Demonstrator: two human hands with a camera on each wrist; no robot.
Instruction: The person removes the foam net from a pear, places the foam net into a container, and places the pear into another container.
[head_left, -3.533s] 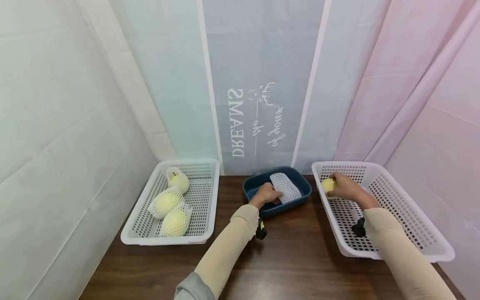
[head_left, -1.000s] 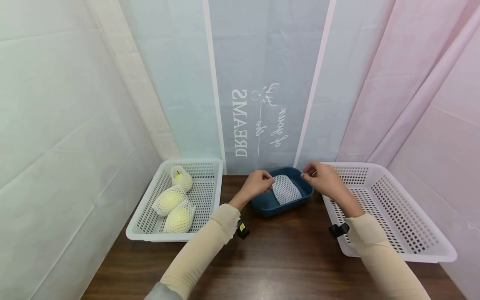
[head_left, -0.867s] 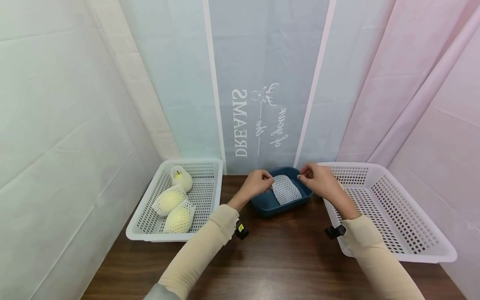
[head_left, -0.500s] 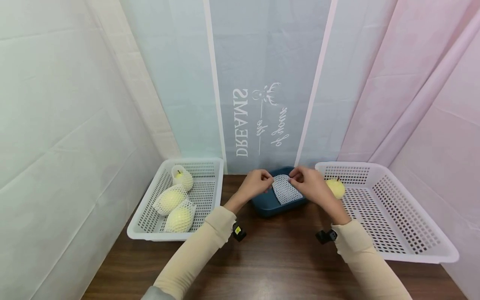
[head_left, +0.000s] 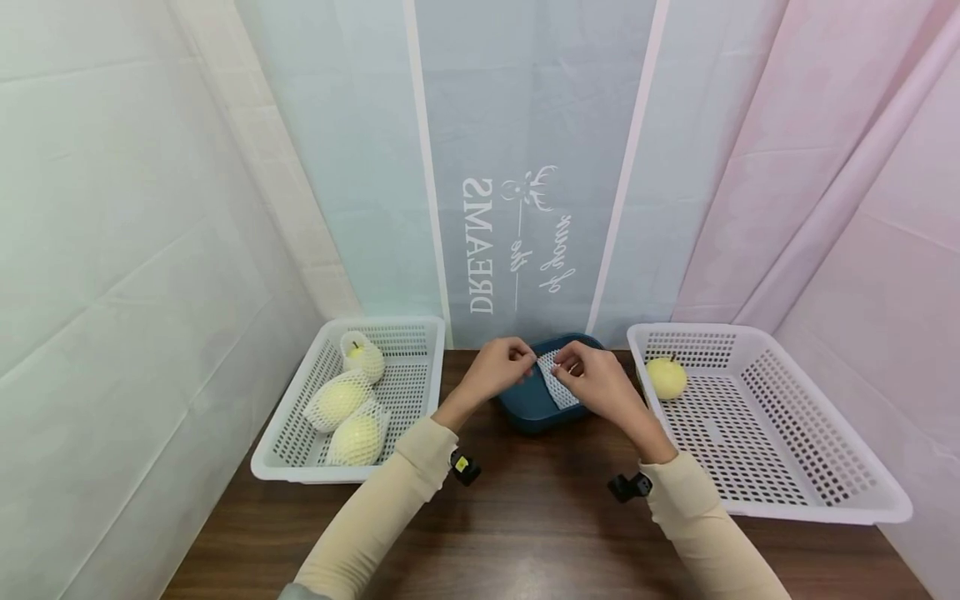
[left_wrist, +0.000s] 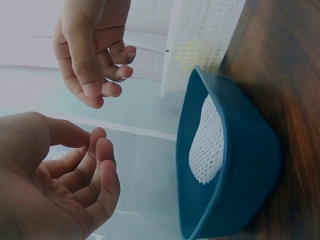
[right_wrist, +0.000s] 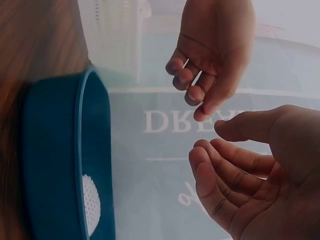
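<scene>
In the head view my left hand and right hand hover close together over a dark blue bin. White foam net sleeves lie inside the bin, partly covered by the right hand. The left wrist view shows the left hand with fingers loosely curled, thumb tip at the index finger, and nothing visible held. In the right wrist view the right hand has bent fingers, thumb apart from them, and an empty gap between. Both hands are above the bin's rim.
A white basket at right holds one bare round yellow fruit in its far left corner. Another white basket at left holds three netted yellow fruits. All stand on a dark wooden table before a hanging cloth.
My right hand has let go of the yellow fruit in the right basket and moved left over the bin. My left hand has risen from the net sleeves and lately shifted slightly left.
</scene>
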